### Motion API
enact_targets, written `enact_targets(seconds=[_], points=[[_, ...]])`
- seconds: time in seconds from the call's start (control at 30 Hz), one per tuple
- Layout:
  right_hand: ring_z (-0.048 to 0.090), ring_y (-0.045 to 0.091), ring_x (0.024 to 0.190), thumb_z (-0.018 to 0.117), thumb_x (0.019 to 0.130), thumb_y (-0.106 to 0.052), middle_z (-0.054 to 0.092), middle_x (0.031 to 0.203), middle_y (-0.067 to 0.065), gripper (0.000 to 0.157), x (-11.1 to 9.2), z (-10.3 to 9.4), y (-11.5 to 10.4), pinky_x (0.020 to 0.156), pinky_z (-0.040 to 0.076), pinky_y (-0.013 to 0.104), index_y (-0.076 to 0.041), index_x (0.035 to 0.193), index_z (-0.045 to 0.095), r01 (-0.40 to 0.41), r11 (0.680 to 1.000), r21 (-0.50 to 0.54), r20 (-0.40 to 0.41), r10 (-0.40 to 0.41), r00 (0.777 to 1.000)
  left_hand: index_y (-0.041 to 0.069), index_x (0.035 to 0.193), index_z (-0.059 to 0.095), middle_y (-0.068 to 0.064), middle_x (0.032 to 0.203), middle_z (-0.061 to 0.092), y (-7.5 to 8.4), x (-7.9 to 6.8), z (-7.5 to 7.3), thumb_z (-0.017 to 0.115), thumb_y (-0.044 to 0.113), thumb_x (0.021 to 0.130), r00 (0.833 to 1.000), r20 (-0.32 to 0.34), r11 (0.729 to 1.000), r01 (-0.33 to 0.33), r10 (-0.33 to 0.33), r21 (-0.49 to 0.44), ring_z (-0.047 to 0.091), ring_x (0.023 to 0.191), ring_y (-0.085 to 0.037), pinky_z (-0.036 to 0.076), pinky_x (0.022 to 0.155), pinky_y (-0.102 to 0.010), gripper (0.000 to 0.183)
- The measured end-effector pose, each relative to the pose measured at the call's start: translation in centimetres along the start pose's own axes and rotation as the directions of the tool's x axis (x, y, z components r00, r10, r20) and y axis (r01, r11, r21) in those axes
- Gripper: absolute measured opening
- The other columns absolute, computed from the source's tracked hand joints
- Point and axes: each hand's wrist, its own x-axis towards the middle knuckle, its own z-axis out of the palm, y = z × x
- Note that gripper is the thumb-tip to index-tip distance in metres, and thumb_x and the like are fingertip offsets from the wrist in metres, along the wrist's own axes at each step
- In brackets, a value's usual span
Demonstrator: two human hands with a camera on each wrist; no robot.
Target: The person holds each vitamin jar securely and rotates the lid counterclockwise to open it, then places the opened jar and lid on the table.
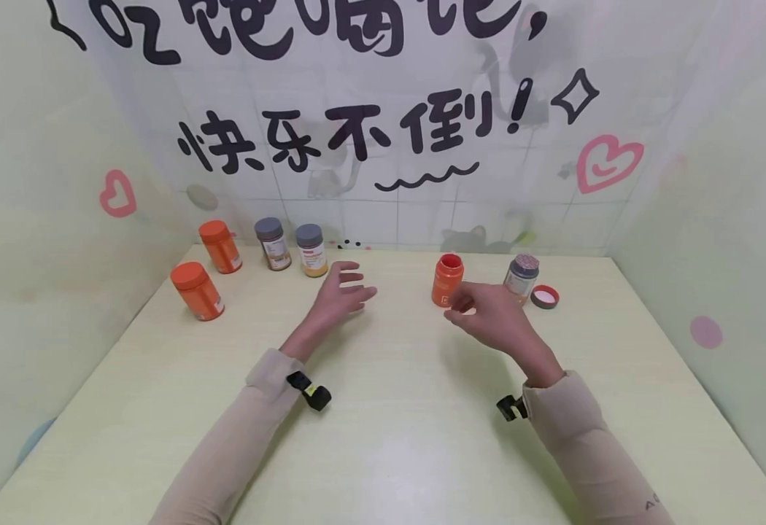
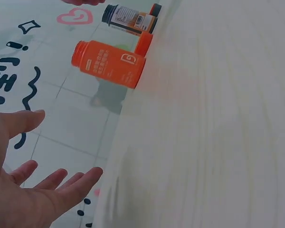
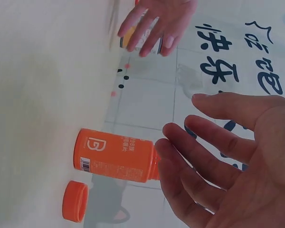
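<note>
An orange bottle (image 1: 447,283) with its lid off stands upright at the back, right of the middle. Its orange cap (image 3: 76,202) lies on the table beside its base in the right wrist view. My right hand (image 1: 491,313) hovers just in front of this bottle, fingers loosely bent with nothing between them. To its right stands a dark-necked jar (image 1: 522,273), uncapped, partly hidden by that hand; a grey cap (image 1: 545,297) lies inside up alongside. My left hand (image 1: 340,295) is held out over the table, fingers spread and holding nothing, nearest a grey-lidded jar (image 1: 312,251).
At the back left, another grey-lidded jar (image 1: 273,244) and two capped orange bottles (image 1: 222,248) stand upright. A white wall (image 1: 396,226) with lettering rises behind the pale table (image 1: 383,408), and side walls flank it.
</note>
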Motion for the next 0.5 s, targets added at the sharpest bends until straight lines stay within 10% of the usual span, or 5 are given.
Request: enact_targets(seconds=[0.23, 0.5], points=[[0.069, 0.019, 0.090, 0.075, 0.094, -0.025, 0.076, 0.098, 0.003, 0.018, -0.1, 0.6, -0.5, 0.078, 0.058, 0.034, -0.011, 0.106, 0.074, 0.032, 0.999, 0.030, 0.079, -0.034, 0.996, 0.008, 0.153, 0.034, -0.021, 0.155, 0.044, -0.4, -1.0, -4.5, 0.072, 0.023, 0.098, 0.979, -0.153, 0.978, -0.110, 0.138, 0.175, 0.048, 0.144, -0.040, 0.049, 0.112, -0.053, 0.068], [0.067, 0.015, 0.085, 0.074, 0.095, -0.026, 0.075, 0.094, 0.000, 0.017, -0.1, 0.7, -0.6, 0.075, 0.056, 0.030, -0.013, 0.106, 0.074, 0.052, 0.998, 0.021, 0.106, -0.054, 0.993, 0.003, 0.149, 0.039, -0.022, 0.153, 0.047, 0.8, -1.9, -8.7, 0.071, 0.020, 0.097, 0.889, -0.327, 0.917, -0.207, 0.322, 0.340, 0.048, 0.143, -0.040, 0.046, 0.115, -0.054, 0.063]])
